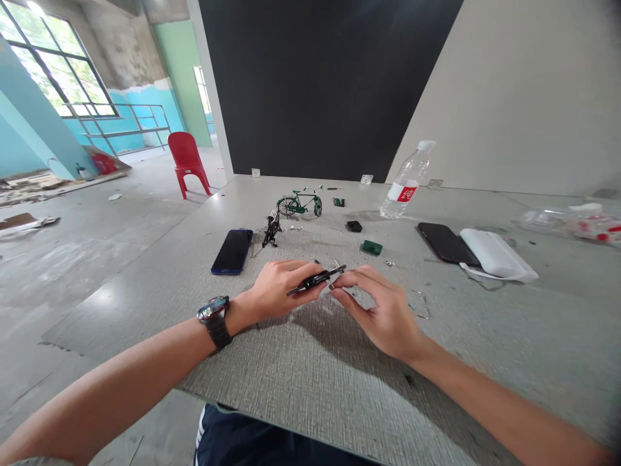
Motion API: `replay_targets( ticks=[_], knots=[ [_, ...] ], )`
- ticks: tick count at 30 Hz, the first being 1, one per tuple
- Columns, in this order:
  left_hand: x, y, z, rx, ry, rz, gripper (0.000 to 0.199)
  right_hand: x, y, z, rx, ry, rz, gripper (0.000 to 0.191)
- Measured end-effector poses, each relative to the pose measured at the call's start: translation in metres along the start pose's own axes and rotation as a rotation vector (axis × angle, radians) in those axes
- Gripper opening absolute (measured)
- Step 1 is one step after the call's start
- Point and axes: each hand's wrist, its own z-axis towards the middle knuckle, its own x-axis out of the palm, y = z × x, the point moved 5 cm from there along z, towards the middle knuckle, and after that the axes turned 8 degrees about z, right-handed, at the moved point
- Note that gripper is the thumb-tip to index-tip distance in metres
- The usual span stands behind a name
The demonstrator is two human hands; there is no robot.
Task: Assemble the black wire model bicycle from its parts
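My left hand (286, 288), below a black wristwatch (213, 310), grips a small black model part (315, 280) between thumb and fingers. From the right, my right hand (381, 307) pinches a thin silvery piece (332, 285) at the part's end; its exact shape is too small to make out. Beyond the hands stands a green model bicycle (301, 202), with a black model bicycle (272, 229) nearer and to its left. A green block (371, 247) and a black block (354, 226) lie past my right hand.
A blue phone (231, 252) lies left on the grey table (301, 375). To the right are a black phone (445, 242), a white case (495, 254) and an upright plastic bottle (406, 181). Behind rises a black panel (320, 84). Small metal bits lie near my right hand.
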Motion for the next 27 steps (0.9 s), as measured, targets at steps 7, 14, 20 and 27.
replay_targets(
  ticks=[7,14,20,27],
  knots=[
    [-0.003,-0.0027,0.0,0.067,-0.015,0.117,0.025,0.0005,0.001,0.0,-0.019,-0.001,-0.016,0.004],
    [-0.0029,-0.0047,0.0,0.076,-0.01,0.117,0.026,-0.0004,0.0014,-0.0026,-0.09,-0.052,-0.088,0.009],
    [-0.0032,-0.0052,0.0,0.078,-0.014,0.109,0.025,0.0002,0.0002,-0.0037,-0.075,-0.049,-0.067,0.011],
    [-0.0033,-0.0052,0.0004,0.067,-0.016,0.099,0.026,-0.0004,0.0028,-0.0038,-0.085,-0.062,-0.089,0.01]
  ],
)
